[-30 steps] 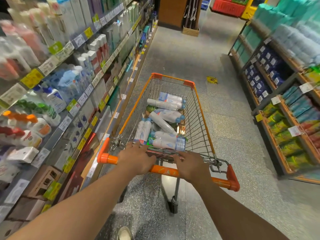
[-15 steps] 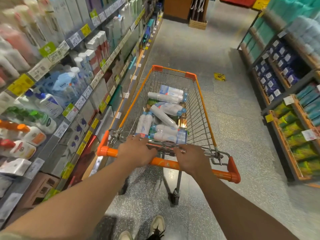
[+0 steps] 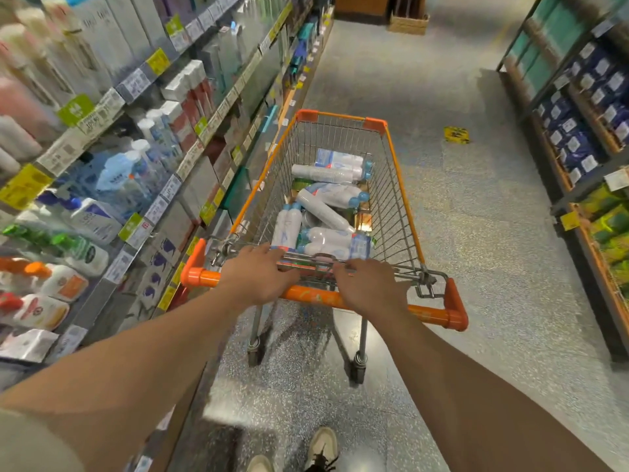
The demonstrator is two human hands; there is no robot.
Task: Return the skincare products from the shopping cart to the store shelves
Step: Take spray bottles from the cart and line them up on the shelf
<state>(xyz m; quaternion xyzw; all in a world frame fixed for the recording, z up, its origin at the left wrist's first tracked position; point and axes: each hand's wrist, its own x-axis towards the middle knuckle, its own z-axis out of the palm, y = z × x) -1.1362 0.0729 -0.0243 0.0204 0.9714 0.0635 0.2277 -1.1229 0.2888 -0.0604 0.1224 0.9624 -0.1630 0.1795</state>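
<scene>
While both hands, left [image 3: 259,279] and right [image 3: 369,287], curl around the handle [image 3: 315,296], the cart [image 3: 401,185] at centre frame holds white, blue-capped bottles [image 3: 326,199] lying jumbled.

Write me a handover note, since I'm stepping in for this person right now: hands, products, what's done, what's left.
Left hand and right hand: both on the cart's orange handle, fingers over it toward the wire bar.
Bottles: white with blue caps, all lying loose in the cart; none in hand.
Shelves: skincare stock on the left, cart alongside them.
Done: cart brought into the aisle; no sign here of any bottle shelved.
Left: likely stop, lift bottles out, set each on its matching shelf.
</scene>
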